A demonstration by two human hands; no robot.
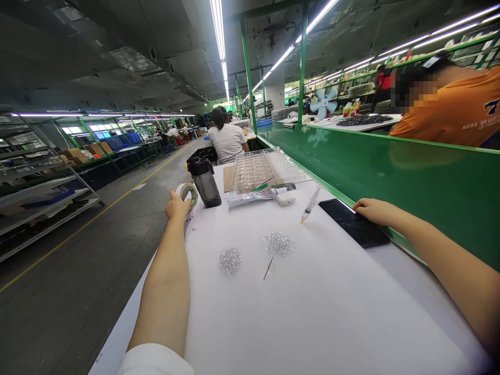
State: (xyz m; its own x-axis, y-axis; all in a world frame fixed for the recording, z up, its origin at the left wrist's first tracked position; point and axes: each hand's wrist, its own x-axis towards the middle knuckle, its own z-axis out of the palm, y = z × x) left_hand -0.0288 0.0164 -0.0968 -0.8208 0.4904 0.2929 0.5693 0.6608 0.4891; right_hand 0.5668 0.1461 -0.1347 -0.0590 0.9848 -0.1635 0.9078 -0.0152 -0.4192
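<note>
My left hand (178, 206) is at the left table edge, its fingers closed on a roll of tape (187, 195) beside a dark bottle (205, 183). At the right, my right hand (369, 208) touches the edge of a black tablet-like slab (353, 223); its fingertips are partly hidden. Two piles of small clear pieces, a left one (230, 261) and a right one (278, 243), lie on the white table (312, 317). Below the right pile is a thin brown stick (267, 268). A syringe (310, 205) with a yellowish tip lies left of the slab.
Clear plastic trays (255, 169) sit at the back, with a silvery tube (252, 196) and a small white case (285, 199) before them. A green conveyor surface (429, 177) runs along the right. One person (228, 139) sits ahead, another in orange (457, 112) across the conveyor.
</note>
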